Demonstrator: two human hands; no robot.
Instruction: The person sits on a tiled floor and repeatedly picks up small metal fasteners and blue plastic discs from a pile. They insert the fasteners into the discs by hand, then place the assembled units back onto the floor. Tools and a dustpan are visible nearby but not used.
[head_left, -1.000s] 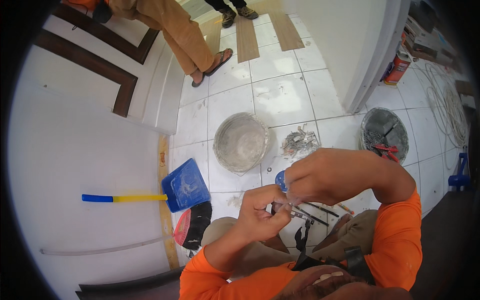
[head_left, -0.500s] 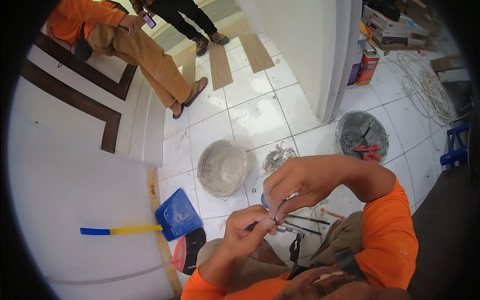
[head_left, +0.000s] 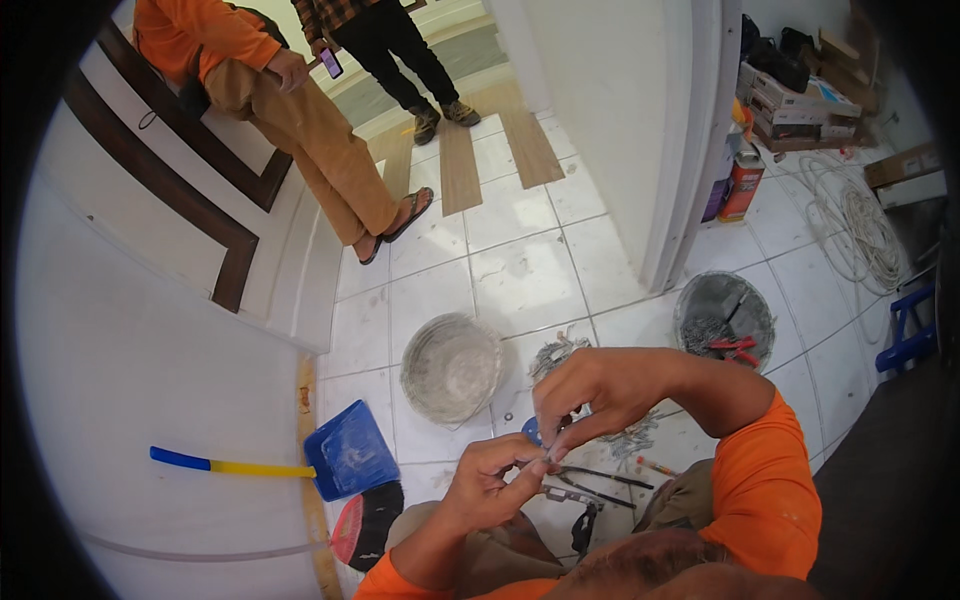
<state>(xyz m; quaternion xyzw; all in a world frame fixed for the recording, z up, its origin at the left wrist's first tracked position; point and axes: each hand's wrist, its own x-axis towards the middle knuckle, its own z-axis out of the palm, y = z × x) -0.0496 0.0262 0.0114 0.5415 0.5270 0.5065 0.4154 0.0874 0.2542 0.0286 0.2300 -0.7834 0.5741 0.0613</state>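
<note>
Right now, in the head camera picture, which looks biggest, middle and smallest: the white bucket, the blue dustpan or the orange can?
1. White bucket, biggest.
2. Blue dustpan, a bit smaller.
3. Orange can, smallest, though it stands farther away, so it may only look that small.

A single head-worn fisheye view looks steeply down, close over the left hand [head_left: 490, 490] and right hand [head_left: 590, 390] at lower centre; tiled floor [head_left: 520, 280] fills mid-frame.

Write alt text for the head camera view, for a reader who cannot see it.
Both hands, left hand and right hand, pinch a small thin grey item together above a white tiled floor. Nearby lie an empty grey bucket and a blue dustpan; two other people wait beyond.
</note>
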